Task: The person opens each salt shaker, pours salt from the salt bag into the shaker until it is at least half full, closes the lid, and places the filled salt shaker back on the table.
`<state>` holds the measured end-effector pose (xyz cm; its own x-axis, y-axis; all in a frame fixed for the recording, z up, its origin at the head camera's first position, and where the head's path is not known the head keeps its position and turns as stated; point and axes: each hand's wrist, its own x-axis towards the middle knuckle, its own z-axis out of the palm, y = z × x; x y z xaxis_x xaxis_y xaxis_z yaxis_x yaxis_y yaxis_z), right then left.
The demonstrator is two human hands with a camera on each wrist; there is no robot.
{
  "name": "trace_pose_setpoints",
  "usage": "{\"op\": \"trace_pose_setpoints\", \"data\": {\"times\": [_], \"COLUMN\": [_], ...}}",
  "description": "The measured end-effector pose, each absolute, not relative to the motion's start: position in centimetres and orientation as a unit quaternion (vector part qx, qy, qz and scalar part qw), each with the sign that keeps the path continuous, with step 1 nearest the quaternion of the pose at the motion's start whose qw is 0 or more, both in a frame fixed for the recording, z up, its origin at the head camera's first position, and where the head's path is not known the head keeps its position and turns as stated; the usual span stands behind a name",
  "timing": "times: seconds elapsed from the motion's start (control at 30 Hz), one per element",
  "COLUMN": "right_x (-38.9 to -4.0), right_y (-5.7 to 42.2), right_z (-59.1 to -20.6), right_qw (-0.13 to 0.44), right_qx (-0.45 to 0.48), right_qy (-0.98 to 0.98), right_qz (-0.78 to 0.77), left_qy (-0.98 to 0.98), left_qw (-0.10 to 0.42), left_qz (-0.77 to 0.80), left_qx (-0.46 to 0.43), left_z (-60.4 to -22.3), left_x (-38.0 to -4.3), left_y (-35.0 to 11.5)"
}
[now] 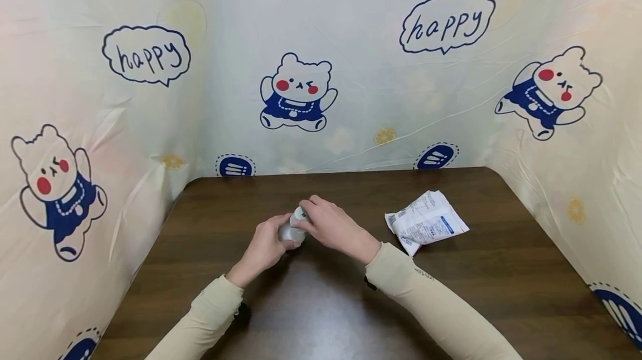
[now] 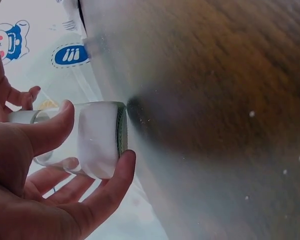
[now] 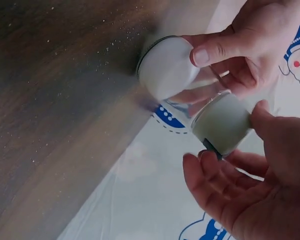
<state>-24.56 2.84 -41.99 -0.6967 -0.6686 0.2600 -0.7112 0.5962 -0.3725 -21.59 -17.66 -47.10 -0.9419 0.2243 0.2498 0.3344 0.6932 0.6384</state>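
Observation:
A clear glass jar (image 2: pixel 101 135), partly filled with something white, is in my left hand (image 1: pixel 266 242). The thumb and fingers of that hand wrap round the jar's side, one fingertip near its base. Close over the table, the base throws a dark shadow in the left wrist view. At the jar's top end is a pale cap (image 3: pixel 224 122) with a dark tab on its edge. My right hand (image 1: pixel 333 226) holds this cap between thumb and fingers. In the head view the hands hide much of the jar.
A white printed packet (image 1: pixel 426 222), crumpled, lies on the brown wooden table (image 1: pixel 321 315) to the right of my hands. Small white specks show on the tabletop in both wrist views. A pale printed curtain (image 1: pixel 361 31) surrounds the table's back and sides.

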Motion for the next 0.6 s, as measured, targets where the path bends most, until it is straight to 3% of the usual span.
{"op": "trace_pose_setpoints", "data": {"times": [0.23,0.37,0.6], "right_x": [-24.9,-25.0,-24.6], "right_y": [3.6,3.9,3.6], "right_z": [-41.9,-41.7,-41.5], "right_qw": [-0.009,-0.012,0.0], "right_qx": [0.438,0.47,0.412], "right_qy": [-0.872,-0.853,-0.886], "right_qz": [0.22,0.227,0.213], "left_qy": [-0.915,-0.916,-0.915], "left_qw": [0.077,0.072,0.072], "left_qz": [-0.364,-0.363,-0.365], "left_qx": [-0.158,-0.152,-0.154], "left_z": [-47.3,-47.3,-47.1], "left_x": [-21.5,-21.4,-21.5], "left_y": [-17.5,-17.7,-17.5]}}
